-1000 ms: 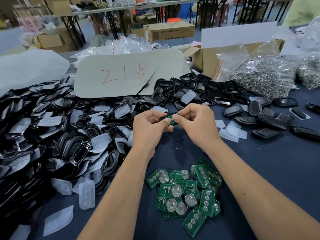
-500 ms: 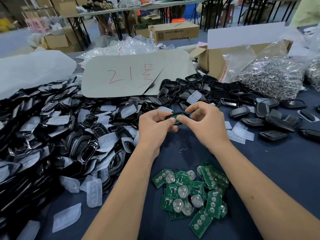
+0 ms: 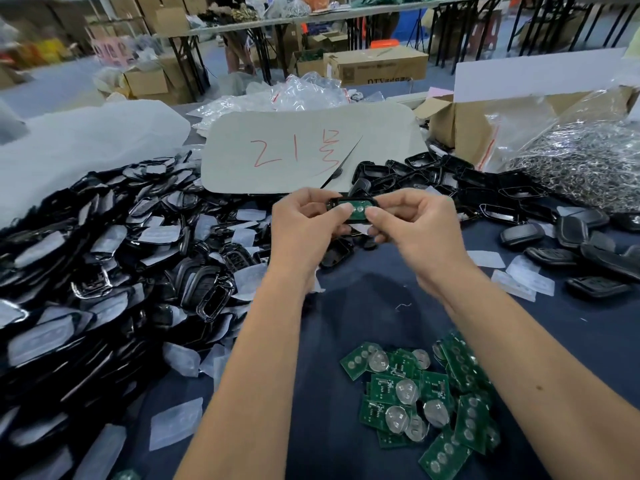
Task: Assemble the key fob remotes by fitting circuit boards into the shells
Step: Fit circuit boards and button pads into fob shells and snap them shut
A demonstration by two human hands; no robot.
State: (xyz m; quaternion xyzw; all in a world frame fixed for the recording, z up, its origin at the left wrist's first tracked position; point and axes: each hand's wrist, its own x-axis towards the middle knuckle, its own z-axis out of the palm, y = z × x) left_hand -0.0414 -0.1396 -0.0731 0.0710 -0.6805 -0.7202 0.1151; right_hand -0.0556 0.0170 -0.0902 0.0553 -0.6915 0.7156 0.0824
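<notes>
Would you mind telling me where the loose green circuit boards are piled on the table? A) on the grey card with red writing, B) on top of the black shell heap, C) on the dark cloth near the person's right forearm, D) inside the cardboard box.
C: the circuit boards lie heaped on the dark cloth beside the right forearm.

A single wide-angle view looks from head height forward and down over a dark blue table. Both forearms enter from the bottom edge, and the left hand and right hand meet near the frame's centre, close to the lens. The loose pile of green circuit boards lies nearest, low in the frame. The far tables and cartons run along the top edge, bent by the lens. No second view overlaps it.
</notes>
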